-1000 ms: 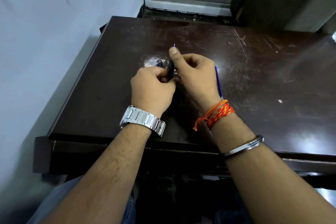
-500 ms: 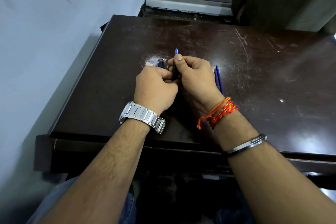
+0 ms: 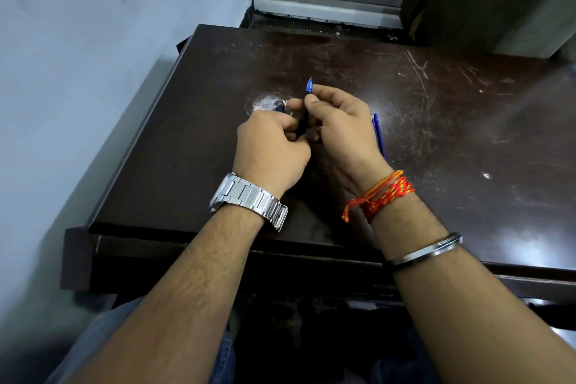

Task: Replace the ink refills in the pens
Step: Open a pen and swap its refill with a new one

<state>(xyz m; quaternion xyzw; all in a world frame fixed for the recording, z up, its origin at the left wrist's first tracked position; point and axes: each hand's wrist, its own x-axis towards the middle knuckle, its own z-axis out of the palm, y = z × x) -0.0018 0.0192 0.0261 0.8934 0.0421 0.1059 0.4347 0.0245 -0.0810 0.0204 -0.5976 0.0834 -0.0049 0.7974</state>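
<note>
Right thumb and fingertips (image 3: 311,101) pinch the dark pen (image 3: 302,121) mid-barrel, blue tip (image 3: 309,86) pointing away. Right hand (image 3: 339,128) is otherwise loosely curled. Left hand (image 3: 271,146) fingers are curled tight round a dark piece (image 3: 280,108) poking out above the knuckles, just beside the pen's lower end. Blue refills (image 3: 377,131) lie on the table (image 3: 436,134), right of the right hand.

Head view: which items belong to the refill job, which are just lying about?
Job: blue-tipped pen pinched by right hand; dark pen part in left hand; two blue sticks on desk, refills or pens.
Just there: desk, wristwatch, red thread band, metal bangle, window frame.
</note>
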